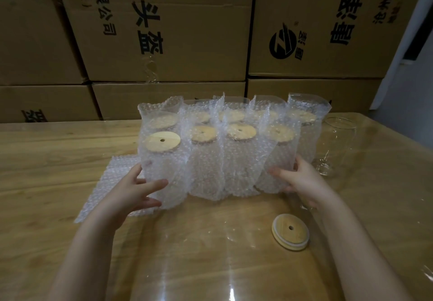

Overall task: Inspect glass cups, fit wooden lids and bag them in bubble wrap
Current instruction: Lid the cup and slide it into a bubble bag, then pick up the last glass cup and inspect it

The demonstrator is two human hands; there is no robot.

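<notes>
Head view: a cluster of lidded cups in bubble bags (225, 151) stands upright in two rows at the middle of the wooden table (46, 151), with stacked cardboard boxes (168, 31) behind. The left hand (138, 190) lies spread, fingers apart, against the front-left bag; the right hand (302, 179) presses flat on the front-right bag, neither clamped. A spare wooden lid (290, 231) lies flat near the right forearm, an empty glass cup (335, 146) stands just right of the cluster, and flat bubble wrap (112, 179) lies under the left hand.

**Wooden table with packed cups**

A wooden table (46, 183) under a clear plastic sheet (210, 265) carries bagged glass cups (222, 151) standing in two rows, flat bubble wrap bags (103, 183) at left, a loose wooden lid (290, 231), and a bare glass cup (332, 146) at right.
</notes>
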